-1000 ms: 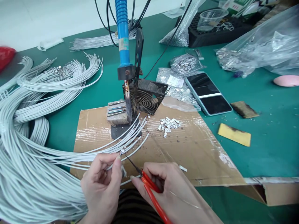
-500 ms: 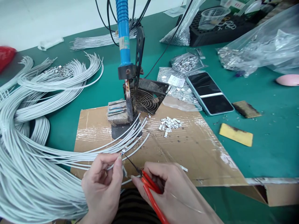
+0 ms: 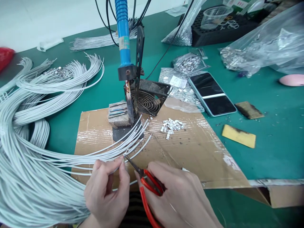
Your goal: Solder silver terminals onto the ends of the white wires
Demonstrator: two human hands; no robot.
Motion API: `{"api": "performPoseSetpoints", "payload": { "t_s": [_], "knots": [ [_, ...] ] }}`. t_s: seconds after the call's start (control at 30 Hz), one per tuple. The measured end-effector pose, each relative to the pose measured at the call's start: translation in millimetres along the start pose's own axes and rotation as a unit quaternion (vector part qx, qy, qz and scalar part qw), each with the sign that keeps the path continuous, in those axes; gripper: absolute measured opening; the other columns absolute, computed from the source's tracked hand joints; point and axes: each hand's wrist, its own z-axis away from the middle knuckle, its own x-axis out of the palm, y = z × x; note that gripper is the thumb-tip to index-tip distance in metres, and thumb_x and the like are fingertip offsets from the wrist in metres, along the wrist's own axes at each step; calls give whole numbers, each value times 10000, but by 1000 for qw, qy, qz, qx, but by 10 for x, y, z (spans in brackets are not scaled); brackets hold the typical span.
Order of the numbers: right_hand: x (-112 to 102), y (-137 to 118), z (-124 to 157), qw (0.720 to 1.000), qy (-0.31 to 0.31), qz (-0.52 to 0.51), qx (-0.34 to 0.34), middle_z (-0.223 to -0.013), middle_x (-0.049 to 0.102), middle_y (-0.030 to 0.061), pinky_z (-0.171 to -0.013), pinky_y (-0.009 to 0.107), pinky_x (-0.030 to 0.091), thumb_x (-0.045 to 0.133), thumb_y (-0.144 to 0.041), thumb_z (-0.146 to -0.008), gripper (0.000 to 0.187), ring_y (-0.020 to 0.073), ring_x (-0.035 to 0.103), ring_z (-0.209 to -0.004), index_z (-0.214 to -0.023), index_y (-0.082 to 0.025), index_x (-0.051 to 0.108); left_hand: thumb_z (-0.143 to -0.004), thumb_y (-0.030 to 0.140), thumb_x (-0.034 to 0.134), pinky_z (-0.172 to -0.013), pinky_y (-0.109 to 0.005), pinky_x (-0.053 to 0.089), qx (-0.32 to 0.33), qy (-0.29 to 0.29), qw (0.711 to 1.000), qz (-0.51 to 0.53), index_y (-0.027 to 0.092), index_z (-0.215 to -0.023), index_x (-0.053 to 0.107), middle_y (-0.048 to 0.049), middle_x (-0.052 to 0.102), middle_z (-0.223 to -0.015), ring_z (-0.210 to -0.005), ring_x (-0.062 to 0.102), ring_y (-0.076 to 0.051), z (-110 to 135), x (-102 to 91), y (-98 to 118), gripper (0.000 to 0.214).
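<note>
My left hand [image 3: 108, 188] pinches the end of a white cable between thumb and forefinger. A tiny connector [image 3: 125, 153] shows just past those fingertips, its details too small to make out. My right hand [image 3: 174, 190] is wrapped round red-handled pliers [image 3: 146, 180], whose thin dark jaws reach the connector. Whether the jaws grip it or only touch it, I cannot tell. Beyond both hands, several loose white cables [image 3: 114, 154] lie across a cardboard sheet [image 3: 190, 152]. A small pile of white connectors [image 3: 172, 125] rests on the cardboard.
A blue soldering iron [image 3: 123, 38] stands upright in a holder behind the cables. At the left lies a thick bundle of white cables [image 3: 28, 177]. A phone [image 3: 212, 95], a yellow sponge [image 3: 238, 136] and plastic bags of parts [image 3: 187, 63] sit to the right.
The pliers have turned a little in my right hand, and their jaws have come closer to my left fingertips at the connector. The whole view has shifted slightly.
</note>
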Motion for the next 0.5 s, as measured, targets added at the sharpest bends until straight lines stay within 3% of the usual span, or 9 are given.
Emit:
{"api": "performPoseSetpoints", "payload": {
  "t_s": [0.2,0.4,0.5],
  "knots": [
    [30,-1,5,998,36,44,-26,-560,556,-60,-490,275,272,491,-132,-805,193,115,527,-459,-663,-252,440,-857,27,711,-477,-236,490,57,-9,997,-47,211,-1011,708,45,758,-707,-428,565,-77,-26,18,12,240],
    [25,-5,6,997,36,61,-30,-557,557,-46,-501,274,242,527,-128,-818,201,121,541,-470,-672,-242,448,-866,56,707,-481,-242,539,30,-13,999,-41,219,-978,718,24,764,-701,-521,692,-132,-15,31,7,198],
    [25,3,7,997,31,64,-29,-554,556,-44,-502,269,240,538,-141,-840,217,119,533,-468,-669,-239,447,-867,101,720,-529,-255,582,-17,-13,1000,-22,229,-918,741,10,780,-717,-563,715,-148,11,30,-20,139]
  ]
}}
